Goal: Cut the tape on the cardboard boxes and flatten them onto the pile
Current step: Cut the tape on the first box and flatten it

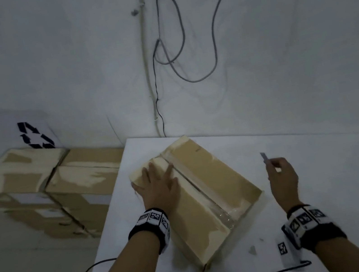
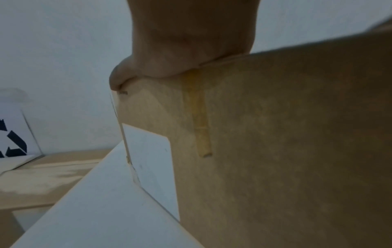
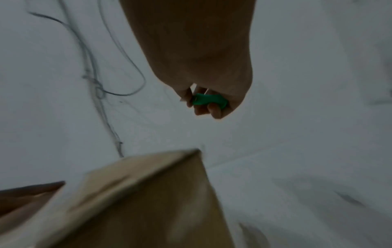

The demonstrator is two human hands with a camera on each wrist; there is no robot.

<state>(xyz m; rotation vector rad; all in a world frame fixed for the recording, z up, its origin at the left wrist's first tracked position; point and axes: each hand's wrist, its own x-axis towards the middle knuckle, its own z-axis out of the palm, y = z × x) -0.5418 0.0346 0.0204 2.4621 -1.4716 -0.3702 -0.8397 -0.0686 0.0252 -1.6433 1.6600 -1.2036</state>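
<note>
A taped cardboard box [image 1: 214, 177] lies on the white table [image 1: 324, 183], a clear tape strip [image 1: 196, 187] running along its top seam. My left hand [image 1: 158, 186] lies flat on the box's left top flap, fingers spread and straight. The left wrist view shows the palm [image 2: 186, 50] pressing the box's top edge, with a white label [image 2: 152, 161] on the side. My right hand [image 1: 281, 175] hovers to the right of the box, gripping a green-handled cutter [image 3: 208, 99] whose blade [image 1: 265, 157] points up and away.
A pile of cardboard boxes [image 1: 47, 188] sits on the floor left of the table, under a white sign with a recycling symbol [image 1: 34, 135]. Cables [image 1: 165, 43] hang down the wall behind. Thin black wires trail from both wristbands.
</note>
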